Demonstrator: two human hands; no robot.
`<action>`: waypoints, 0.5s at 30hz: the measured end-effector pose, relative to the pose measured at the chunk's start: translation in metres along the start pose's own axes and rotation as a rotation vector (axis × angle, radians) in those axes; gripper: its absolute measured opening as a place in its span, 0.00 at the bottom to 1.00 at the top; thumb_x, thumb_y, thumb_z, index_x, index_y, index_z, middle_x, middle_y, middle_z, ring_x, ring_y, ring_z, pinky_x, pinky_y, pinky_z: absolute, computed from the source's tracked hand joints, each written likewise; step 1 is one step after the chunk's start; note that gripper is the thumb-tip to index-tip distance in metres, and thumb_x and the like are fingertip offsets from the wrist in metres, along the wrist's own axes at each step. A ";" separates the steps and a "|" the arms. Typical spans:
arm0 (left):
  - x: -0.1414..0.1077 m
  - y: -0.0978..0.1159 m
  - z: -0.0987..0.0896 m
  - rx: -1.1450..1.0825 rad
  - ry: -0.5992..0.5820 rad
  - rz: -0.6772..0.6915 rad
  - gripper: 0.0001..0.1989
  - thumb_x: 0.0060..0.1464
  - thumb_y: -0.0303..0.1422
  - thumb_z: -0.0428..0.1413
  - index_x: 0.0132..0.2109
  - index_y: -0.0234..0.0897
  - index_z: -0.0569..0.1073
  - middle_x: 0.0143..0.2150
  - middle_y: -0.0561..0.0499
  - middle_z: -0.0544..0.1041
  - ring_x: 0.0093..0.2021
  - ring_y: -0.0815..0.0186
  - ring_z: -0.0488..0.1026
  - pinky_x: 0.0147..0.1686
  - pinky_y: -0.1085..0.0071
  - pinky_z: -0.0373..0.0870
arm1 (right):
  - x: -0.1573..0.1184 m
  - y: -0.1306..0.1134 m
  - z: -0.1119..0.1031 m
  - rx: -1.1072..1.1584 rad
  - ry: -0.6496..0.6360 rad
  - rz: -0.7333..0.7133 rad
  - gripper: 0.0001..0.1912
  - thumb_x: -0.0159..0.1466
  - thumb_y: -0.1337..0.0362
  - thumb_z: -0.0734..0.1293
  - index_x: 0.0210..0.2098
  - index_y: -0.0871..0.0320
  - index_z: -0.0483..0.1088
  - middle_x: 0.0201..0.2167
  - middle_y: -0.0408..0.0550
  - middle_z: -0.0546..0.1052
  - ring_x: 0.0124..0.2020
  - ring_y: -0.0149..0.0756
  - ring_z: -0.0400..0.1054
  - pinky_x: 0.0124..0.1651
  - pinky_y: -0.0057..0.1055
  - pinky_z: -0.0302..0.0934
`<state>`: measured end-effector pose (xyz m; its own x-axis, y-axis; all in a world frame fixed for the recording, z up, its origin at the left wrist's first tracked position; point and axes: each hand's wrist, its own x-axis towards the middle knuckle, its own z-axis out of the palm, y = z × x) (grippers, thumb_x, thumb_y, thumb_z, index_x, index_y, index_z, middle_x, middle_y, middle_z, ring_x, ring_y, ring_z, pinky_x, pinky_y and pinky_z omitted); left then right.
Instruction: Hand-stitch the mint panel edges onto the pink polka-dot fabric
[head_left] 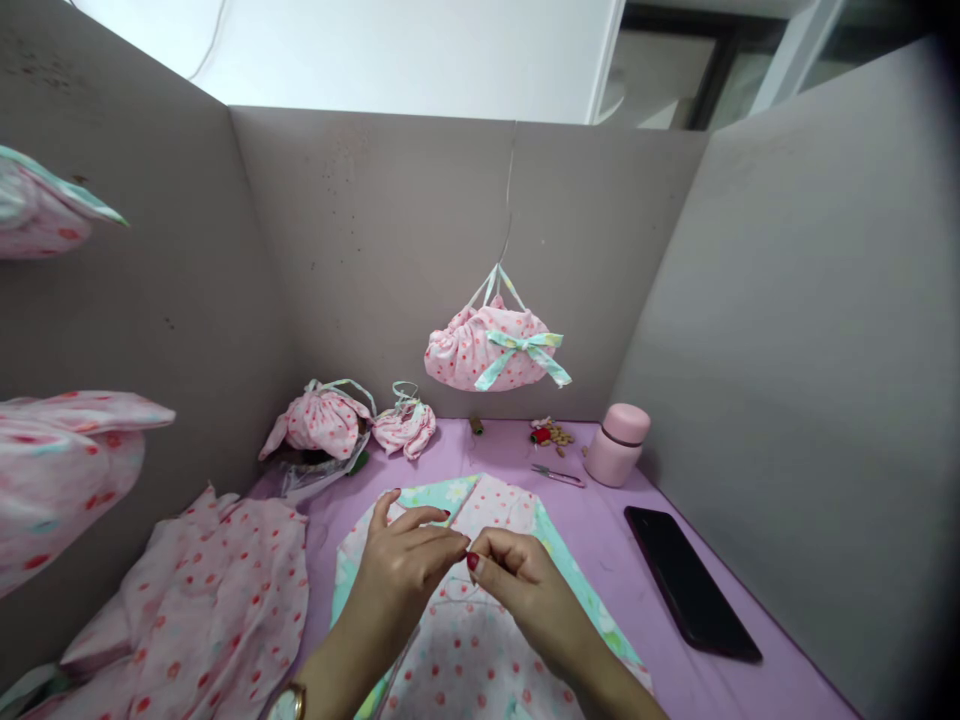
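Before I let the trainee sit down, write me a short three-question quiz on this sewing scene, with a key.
1. Which object is just beyond the flat black rectangular phone, by the right-hand panel?
2. True or false: the left grip and the right grip are both over the pink dotted fabric with mint floral edging.
3. Which thing hangs in front of the grey back panel? A) the phone; B) a pink dotted cloth pouch with a mint bow; C) the edged fabric.

Key: 1. A pink cylindrical lidded container. 2. True. 3. B.
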<state>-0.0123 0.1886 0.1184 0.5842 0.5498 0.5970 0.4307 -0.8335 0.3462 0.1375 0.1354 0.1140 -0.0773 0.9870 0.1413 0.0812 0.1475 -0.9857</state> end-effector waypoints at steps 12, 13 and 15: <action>0.001 0.012 -0.007 0.086 0.101 0.023 0.08 0.50 0.24 0.54 0.28 0.41 0.73 0.24 0.58 0.78 0.31 0.63 0.72 0.49 0.50 0.48 | -0.002 -0.001 -0.001 0.009 -0.051 0.002 0.14 0.59 0.61 0.62 0.20 0.59 0.58 0.18 0.37 0.53 0.22 0.27 0.45 0.25 0.26 0.41; 0.001 0.012 -0.007 0.088 0.100 0.020 0.08 0.50 0.24 0.54 0.27 0.40 0.72 0.23 0.58 0.78 0.31 0.63 0.72 0.49 0.50 0.48 | -0.002 -0.001 -0.001 0.007 -0.052 0.001 0.13 0.59 0.62 0.62 0.20 0.59 0.58 0.18 0.37 0.53 0.22 0.27 0.45 0.25 0.26 0.41; 0.001 0.012 -0.007 0.092 0.100 0.013 0.08 0.50 0.24 0.54 0.26 0.40 0.72 0.22 0.58 0.77 0.31 0.63 0.72 0.48 0.50 0.48 | -0.001 -0.002 -0.002 0.007 -0.054 -0.001 0.13 0.59 0.62 0.62 0.20 0.59 0.58 0.18 0.37 0.53 0.22 0.27 0.45 0.25 0.26 0.41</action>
<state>-0.0112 0.1787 0.1288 0.5202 0.5271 0.6719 0.4876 -0.8293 0.2731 0.1389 0.1339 0.1164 -0.1312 0.9818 0.1370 0.0742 0.1476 -0.9863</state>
